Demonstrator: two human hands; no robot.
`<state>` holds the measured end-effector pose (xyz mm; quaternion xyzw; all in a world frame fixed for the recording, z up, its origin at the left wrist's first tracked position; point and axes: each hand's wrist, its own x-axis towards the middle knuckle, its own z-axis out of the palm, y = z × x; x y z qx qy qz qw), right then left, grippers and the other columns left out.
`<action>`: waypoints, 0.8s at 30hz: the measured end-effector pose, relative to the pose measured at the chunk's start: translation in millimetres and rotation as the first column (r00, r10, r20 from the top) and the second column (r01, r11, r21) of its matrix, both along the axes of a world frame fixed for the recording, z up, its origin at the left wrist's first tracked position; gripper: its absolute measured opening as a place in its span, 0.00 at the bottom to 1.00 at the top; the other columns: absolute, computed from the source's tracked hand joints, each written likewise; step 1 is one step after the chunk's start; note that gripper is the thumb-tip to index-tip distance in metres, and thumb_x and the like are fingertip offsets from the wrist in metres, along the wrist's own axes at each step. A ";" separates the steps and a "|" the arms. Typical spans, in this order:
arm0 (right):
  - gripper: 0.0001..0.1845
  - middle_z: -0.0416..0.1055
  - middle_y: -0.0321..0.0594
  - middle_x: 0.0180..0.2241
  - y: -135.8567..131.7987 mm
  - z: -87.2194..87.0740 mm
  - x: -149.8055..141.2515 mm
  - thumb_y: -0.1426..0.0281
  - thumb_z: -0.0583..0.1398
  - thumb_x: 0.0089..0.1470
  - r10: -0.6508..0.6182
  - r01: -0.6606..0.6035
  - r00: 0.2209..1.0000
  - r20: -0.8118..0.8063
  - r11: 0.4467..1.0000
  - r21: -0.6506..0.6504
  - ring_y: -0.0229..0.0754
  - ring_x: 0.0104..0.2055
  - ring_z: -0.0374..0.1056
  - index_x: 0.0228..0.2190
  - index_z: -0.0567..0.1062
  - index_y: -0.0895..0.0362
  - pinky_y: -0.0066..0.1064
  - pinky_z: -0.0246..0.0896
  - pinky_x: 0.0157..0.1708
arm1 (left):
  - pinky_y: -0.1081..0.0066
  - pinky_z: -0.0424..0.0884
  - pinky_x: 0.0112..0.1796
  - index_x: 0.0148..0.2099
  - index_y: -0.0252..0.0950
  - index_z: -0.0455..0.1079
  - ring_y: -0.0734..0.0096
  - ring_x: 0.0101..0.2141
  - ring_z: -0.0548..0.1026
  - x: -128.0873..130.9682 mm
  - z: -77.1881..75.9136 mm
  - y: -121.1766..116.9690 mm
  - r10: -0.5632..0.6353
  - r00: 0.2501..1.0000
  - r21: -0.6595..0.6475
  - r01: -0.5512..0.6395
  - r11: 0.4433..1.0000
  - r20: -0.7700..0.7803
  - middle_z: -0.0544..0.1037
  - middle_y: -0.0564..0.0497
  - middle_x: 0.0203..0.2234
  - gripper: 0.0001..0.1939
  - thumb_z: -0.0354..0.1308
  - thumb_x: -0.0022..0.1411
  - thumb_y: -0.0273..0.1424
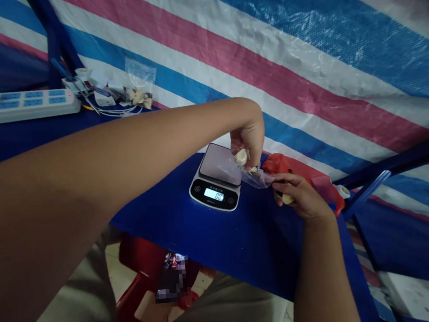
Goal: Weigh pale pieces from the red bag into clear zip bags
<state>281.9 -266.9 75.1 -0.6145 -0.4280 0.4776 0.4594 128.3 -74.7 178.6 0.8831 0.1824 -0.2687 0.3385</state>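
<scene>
A digital kitchen scale point(214, 194) sits on the blue table, its lit display reading 0.0. My left hand point(249, 140) reaches across to the scale's right side, wrist bent down and fingers closed on a small clear plastic bag point(256, 178). A pale, lumpy piece point(241, 157) shows by those fingers, part of the bag overlapping the scale's plate. To the right, my right hand point(299, 193) pinches the bag's other end. Another pale yellowish piece point(288, 198) is tucked under its fingers. The exact kind of these pieces is unclear.
A red plastic bag point(281, 163) lies behind my right hand. At the back left are a power strip point(23, 106), cables and a clear bag of pale pieces point(140, 97). A phone point(170, 276) lies below the table's front edge. Striped sheeting point(203, 45) hangs behind.
</scene>
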 end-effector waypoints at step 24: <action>0.22 0.72 0.36 0.24 17.9 -9.5 -20.1 0.47 0.66 0.43 -0.103 0.097 0.976 -0.189 0.994 -0.042 0.33 0.16 0.52 0.34 0.77 0.50 0.24 0.29 0.13 | 0.63 0.72 0.39 0.31 0.35 0.79 0.59 0.38 0.77 -15.0 -10.4 1.5 0.059 0.989 -0.092 -0.047 0.995 0.132 0.78 0.49 0.28 0.09 0.70 0.43 0.29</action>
